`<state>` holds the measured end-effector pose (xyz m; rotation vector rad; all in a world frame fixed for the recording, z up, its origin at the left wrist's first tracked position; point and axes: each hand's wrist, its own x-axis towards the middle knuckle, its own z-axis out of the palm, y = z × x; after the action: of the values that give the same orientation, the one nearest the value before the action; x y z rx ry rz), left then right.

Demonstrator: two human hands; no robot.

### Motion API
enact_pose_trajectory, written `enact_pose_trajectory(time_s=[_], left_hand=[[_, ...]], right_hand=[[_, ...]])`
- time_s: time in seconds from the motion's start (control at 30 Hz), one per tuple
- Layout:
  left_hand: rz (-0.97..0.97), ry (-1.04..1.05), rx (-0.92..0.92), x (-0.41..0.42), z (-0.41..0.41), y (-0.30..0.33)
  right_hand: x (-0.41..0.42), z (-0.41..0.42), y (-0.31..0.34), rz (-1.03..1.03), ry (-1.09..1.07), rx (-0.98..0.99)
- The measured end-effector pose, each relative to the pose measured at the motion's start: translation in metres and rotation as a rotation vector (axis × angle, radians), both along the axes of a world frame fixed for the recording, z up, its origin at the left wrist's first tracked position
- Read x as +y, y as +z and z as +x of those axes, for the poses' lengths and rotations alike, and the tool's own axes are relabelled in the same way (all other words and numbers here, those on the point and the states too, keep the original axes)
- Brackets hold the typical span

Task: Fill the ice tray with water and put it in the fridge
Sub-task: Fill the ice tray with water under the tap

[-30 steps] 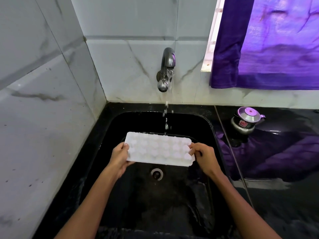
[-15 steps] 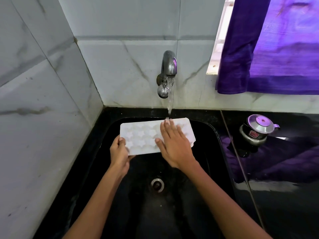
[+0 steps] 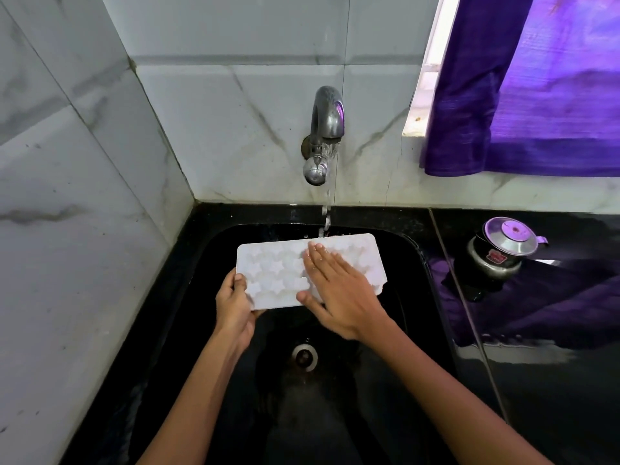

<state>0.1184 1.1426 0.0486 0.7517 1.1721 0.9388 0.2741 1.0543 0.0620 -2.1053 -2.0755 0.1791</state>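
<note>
A white ice tray (image 3: 271, 273) with star-shaped cells is held over the black sink (image 3: 407, 260), under the metal tap (image 3: 323, 135). A thin stream of water (image 3: 327, 214) falls from the tap onto the tray's far edge. My left hand (image 3: 235, 305) grips the tray's near left corner, thumb on top. My right hand (image 3: 342, 290) lies flat on the tray's right half with straight fingers, hiding the cells beneath it.
The drain (image 3: 304, 357) sits in the sink bottom below the tray. A small steel pot with a lid (image 3: 501, 250) stands on the black counter (image 3: 553, 380) to the right. A purple curtain (image 3: 523, 88) hangs over the window. Marble tiles cover the left and back walls.
A second ago both hands held the tray by its ends, lower in the sink. The tray has risen to the stream, and my right hand now lies flat on top of it.
</note>
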Motion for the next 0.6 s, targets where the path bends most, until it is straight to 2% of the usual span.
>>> enact_pose_trajectory(time_s=[0.07, 0.23, 0.3, 0.5, 0.6], left_hand=[[0.017, -0.007, 0.006, 0.003, 0.0, 0.002], [0.023, -0.044, 0.006, 0.003, 0.005, 0.006], [0.028, -0.051, 0.0, 0.001, 0.009, 0.006], [0.059, -0.047, -0.007, -0.001, 0.015, 0.008], [0.057, -0.016, -0.01, 0.005, 0.008, 0.008]], right_hand=[[-0.006, 0.004, -0.001, 0.008, 0.018, -0.015], [-0.002, 0.025, 0.003, 0.019, -0.326, 0.008], [0.004, 0.026, 0.007, 0.02, -0.36, 0.013], [0.0, 0.003, 0.013, 0.018, -0.024, -0.005], [-0.01, 0.014, 0.009, 0.021, -0.048, -0.056]])
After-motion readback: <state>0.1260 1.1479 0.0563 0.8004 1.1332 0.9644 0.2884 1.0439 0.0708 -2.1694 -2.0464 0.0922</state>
